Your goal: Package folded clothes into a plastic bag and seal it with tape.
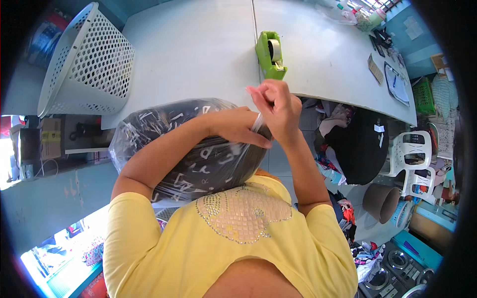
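Note:
A clear plastic bag (208,160) packed with dark cloth printed with white letters lies against my body at the table's near edge. My left hand (238,124) rests over its right end, with the thumb pressed along the plastic. Just right of it, my right hand (277,108) is raised with bent fingers, pinching a whitish translucent strip (258,122) that runs down to my left hand. Whether that strip is tape or gathered bag film is unclear. Beyond my right hand stands a green tape dispenser (265,56) with a roll of tape.
A white perforated laundry basket (97,67) stands left on the white table (186,48). A clipboard (395,83) lies toward the right. Dark clothes (354,145) are heaped below the right edge, near white plastic chairs (411,149) and a brown bin (380,203).

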A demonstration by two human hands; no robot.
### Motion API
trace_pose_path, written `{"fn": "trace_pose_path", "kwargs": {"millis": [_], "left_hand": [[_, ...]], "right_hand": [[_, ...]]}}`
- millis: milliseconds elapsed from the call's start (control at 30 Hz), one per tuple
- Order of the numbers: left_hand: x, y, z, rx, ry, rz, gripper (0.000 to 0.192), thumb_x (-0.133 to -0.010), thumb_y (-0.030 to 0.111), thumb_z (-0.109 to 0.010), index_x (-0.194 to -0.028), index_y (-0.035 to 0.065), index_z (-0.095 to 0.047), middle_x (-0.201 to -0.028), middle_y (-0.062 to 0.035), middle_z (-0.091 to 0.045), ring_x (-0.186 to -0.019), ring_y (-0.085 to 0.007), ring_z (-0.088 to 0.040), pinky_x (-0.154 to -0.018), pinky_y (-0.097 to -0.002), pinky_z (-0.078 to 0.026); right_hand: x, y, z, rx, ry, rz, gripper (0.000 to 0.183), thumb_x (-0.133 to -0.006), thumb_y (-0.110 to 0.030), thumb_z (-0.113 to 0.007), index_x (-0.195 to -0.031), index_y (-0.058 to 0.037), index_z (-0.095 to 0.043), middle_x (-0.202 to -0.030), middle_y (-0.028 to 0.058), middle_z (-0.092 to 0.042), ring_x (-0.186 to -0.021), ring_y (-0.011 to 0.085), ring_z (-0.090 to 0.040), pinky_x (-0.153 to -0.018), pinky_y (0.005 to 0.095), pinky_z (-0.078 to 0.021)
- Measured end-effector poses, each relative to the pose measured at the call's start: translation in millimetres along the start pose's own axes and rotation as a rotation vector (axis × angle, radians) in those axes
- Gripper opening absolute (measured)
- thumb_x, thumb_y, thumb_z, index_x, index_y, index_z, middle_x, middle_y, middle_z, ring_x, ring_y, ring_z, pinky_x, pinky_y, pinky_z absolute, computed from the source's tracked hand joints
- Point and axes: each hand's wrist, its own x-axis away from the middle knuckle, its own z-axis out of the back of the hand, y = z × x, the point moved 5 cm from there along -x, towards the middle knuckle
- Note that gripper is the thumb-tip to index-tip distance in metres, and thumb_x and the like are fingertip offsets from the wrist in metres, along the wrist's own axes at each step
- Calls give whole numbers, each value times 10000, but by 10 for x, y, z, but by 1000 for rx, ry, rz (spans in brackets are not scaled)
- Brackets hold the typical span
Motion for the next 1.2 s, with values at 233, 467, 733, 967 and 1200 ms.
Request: {"fn": "trace_pose_path", "kwargs": {"millis": [233,467,733,967,1200], "left_hand": [[-10,-11,-26,488,-151,-41,175,-924,148,-525,-952,22,-644,-914,-50,-651,-942,-140,-575,-905,-302,-417],[-31,-105,-56,267,-160,82,257,-920,326,-515,-879,118,-660,-891,-23,-649,-895,-152,-563,-849,-293,-411],[-34,-96,-39,174,-155,-23,245,-923,311,-481,-845,126,-621,-856,-19,-631,-855,-176,-559,-817,-320,-415],[-13,-3,15,191,-121,32,251,-918,247,-533,-812,34,-610,-745,-46,-602,-760,-142,-572,-734,-298,-449],[4,-132,-2,209,-155,5,318,-918,324,-535,-870,33,-655,-830,-67,-632,-819,-170,-581,-774,-306,-444]], "right_hand": [[94,104,106,-40,37,-140,228,-800,-88,-731,-890,-54,-525,-532,14,-502,-449,60,-426,-437,209,-357],[165,289,223,-237,-111,-483,221,-827,-110,-710,-920,-34,-525,-621,14,-545,-534,37,-445,-482,182,-363],[283,335,299,-40,-706,-360,239,-826,-227,-665,-977,-59,-588,-753,95,-574,-654,200,-539,-582,313,-443],[598,263,285,-354,-329,-570,138,-888,-151,-600,-840,-22,-592,-619,55,-545,-532,151,-478,-505,256,-376],[999,398,160,-1038,-56,-1155,168,-936,-164,-552,-784,-97,-579,-531,-43,-398,-454,50,-351,-417,209,-284]]}}
